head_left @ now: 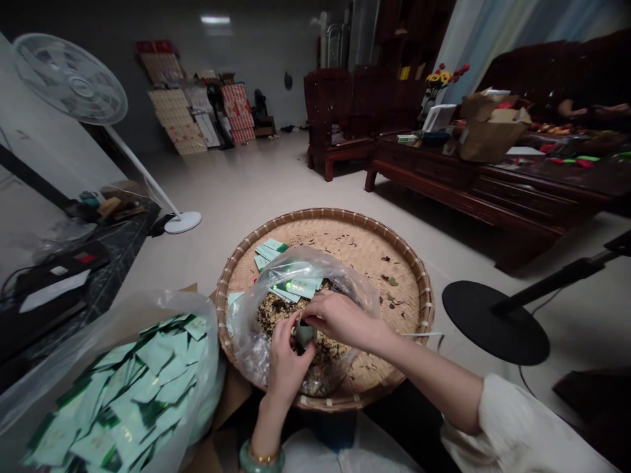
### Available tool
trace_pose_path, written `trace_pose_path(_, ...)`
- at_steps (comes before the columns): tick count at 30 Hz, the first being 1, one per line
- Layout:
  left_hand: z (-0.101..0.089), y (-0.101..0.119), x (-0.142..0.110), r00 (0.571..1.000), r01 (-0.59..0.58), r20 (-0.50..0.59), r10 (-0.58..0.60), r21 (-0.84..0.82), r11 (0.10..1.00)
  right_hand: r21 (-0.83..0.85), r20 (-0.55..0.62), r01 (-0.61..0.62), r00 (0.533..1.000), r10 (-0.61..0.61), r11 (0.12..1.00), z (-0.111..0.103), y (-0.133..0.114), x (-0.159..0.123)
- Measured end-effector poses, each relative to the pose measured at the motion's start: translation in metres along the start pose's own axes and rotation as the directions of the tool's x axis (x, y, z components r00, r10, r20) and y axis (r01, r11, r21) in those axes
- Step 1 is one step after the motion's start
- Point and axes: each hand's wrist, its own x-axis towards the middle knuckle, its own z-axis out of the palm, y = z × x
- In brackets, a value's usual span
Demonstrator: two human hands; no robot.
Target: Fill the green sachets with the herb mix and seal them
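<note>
My left hand [284,364] pinches a small green sachet [305,335] upright between thumb and fingers. The fingers of my right hand [342,316] are drawn together at the sachet's dark top; what they hold, if anything, is hidden. Both hands are over a clear plastic bag [245,341] of loose dark-and-yellow dried mix [270,314]. Several flat green sachets [308,286] lie on the mix, and more sachets [270,248] lie behind the bag. All of this sits on a round woven bamboo tray [424,289] with scattered leaf bits on its right side.
At left stands a large plastic bag [200,305] full of green sachets [133,394]. A white standing fan [182,222] is behind it. A black round stand base [495,322] is on the floor at right, before a dark wooden table [473,187]. A person's arm [574,110] shows beyond.
</note>
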Motion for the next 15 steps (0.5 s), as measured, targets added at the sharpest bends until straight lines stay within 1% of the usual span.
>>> trace_pose_path(2, 0.000, -0.001, 0.000, 1.000, 0.005, -0.003, -0.004, 0.004, 1.000, 0.067, -0.015, 0.016, 1.000, -0.015, 0.998, 0.000, 0.001, -0.002)
trace_pose_path(6, -0.001, -0.001, 0.000, 1.000, 0.009, 0.001, -0.009, -0.005, 1.000, 0.168, -0.120, -0.011, 0.992, 0.031, 0.986, 0.003, 0.007, -0.006)
trace_pose_path(8, -0.001, -0.001, 0.000, 1.000, 0.004, -0.005, -0.004, -0.014, 1.000, 0.225, -0.112, -0.022, 0.993, 0.048, 0.974, 0.006, 0.010, -0.007)
trace_pose_path(11, -0.001, 0.000, 0.000, 1.000, -0.010, -0.012, 0.010, -0.013, 1.000, 0.334, -0.053, -0.050, 0.996, 0.072, 0.941, 0.010, 0.013, -0.005)
trace_pose_path(13, -0.001, 0.001, -0.001, 1.000, -0.013, -0.011, 0.013, -0.009, 1.000, 0.371, -0.064, -0.076, 0.992, 0.107, 0.925, 0.011, 0.014, -0.003)
trace_pose_path(15, -0.001, 0.000, -0.001, 1.000, -0.007, -0.009, 0.007, -0.009, 1.000, 0.393, -0.107, -0.084, 0.985, 0.137, 0.916, 0.011, 0.014, -0.001)
